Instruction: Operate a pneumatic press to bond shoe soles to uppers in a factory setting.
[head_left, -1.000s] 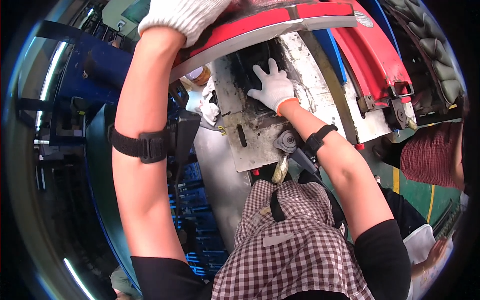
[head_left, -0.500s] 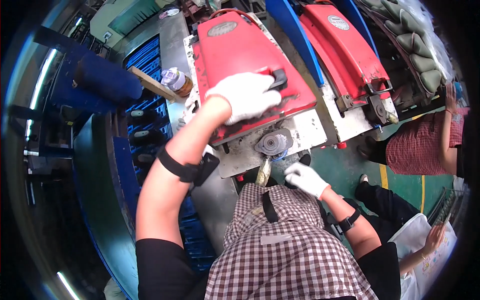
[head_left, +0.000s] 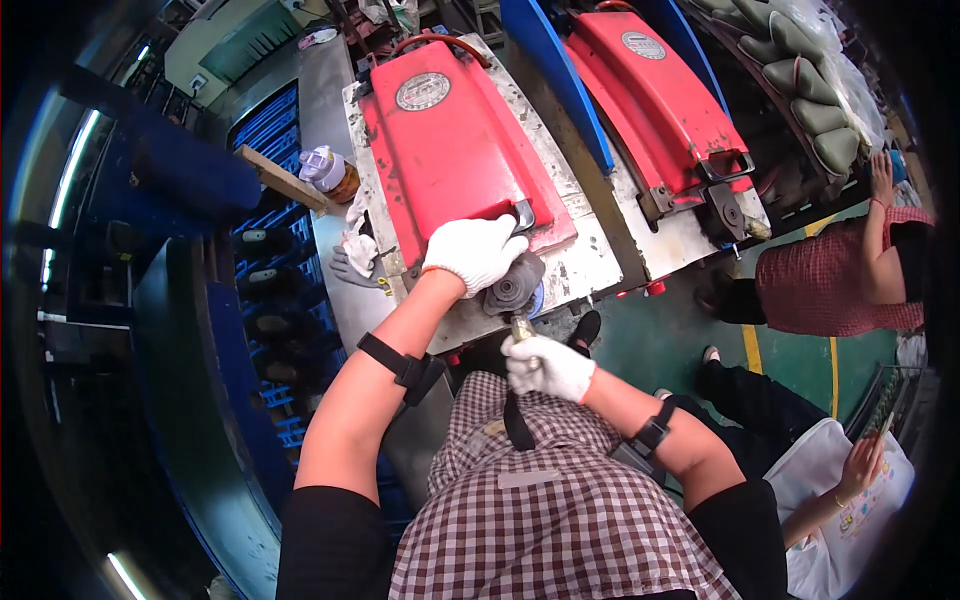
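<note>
A long red machine cover (head_left: pixel 450 150) lies lowered over a scuffed white bed in front of me. My left hand (head_left: pixel 474 252), in a white knit glove, curls at the cover's front end, its fingers round the dark handle (head_left: pixel 524 214). Just below it a round grey clamp knob (head_left: pixel 513 287) stands out from the machine's front. My right hand (head_left: pixel 548 367), also gloved in white, is closed round a lever handle (head_left: pixel 522 329) wrapped in yellowish film, close to my checked apron.
To the left a lidded bottle (head_left: pixel 328 174) and grey-and-white gloves (head_left: pixel 356 252) lie on a metal bench. A second red machine (head_left: pixel 655 100) stands right, beyond a blue panel (head_left: pixel 560 80). Grey-green moulded pieces (head_left: pixel 800 80) fill a rack. A co-worker's hand (head_left: pixel 864 465) is at lower right.
The red cover's front end has come down. My left hand has moved down with it, near the knob. My right hand has moved left and closed on the wrapped lever handle.
</note>
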